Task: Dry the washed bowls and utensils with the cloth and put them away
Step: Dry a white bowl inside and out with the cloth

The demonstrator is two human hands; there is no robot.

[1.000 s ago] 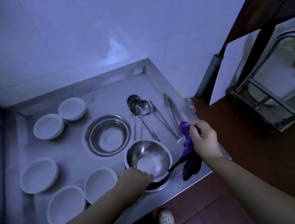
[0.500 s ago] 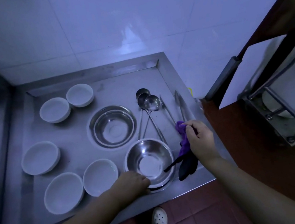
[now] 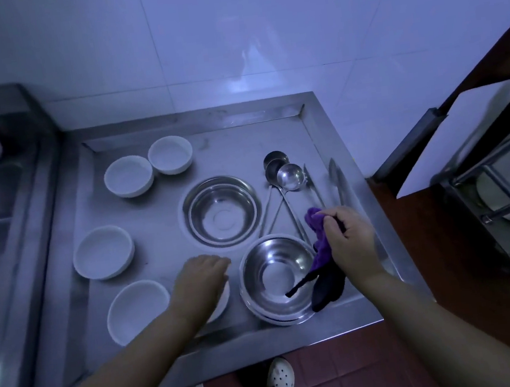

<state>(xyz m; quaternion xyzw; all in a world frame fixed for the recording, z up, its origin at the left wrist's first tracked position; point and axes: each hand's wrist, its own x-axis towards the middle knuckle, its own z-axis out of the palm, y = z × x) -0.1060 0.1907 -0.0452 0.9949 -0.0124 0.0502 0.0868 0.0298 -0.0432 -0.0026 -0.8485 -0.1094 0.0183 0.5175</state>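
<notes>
Steel draining tray (image 3: 330, 139) fills mid frame and carries all the washed ware. We see our right hand (image 3: 348, 243) at centre right, fingers curled tight round a purple cloth (image 3: 318, 233) whose dark tail hangs over the rim of the near steel bowl (image 3: 276, 274), lower centre. Our left hand (image 3: 203, 278) sits just left of that bowl, fingers relaxed and fairly flat, over a white bowl (image 3: 220, 303) it mostly hides; we cannot tell if it is touching, and nothing is gripped.

Step in hand, as we judge it: pick the next bowl to dry. To do it well, we'd curl the left fingers under the rim and lift straight up, since another white bowl (image 3: 138, 310) sits just beside it on the left. Bunch the cloth into the palm first so the tail doesn't drag across wet steel. Wipe inside, then outside.

Not yet dried, we think: second steel bowl (image 3: 222, 210) mid frame, ladles (image 3: 290, 176) and tongs (image 3: 335, 180) at upper right of the tray.
</notes>
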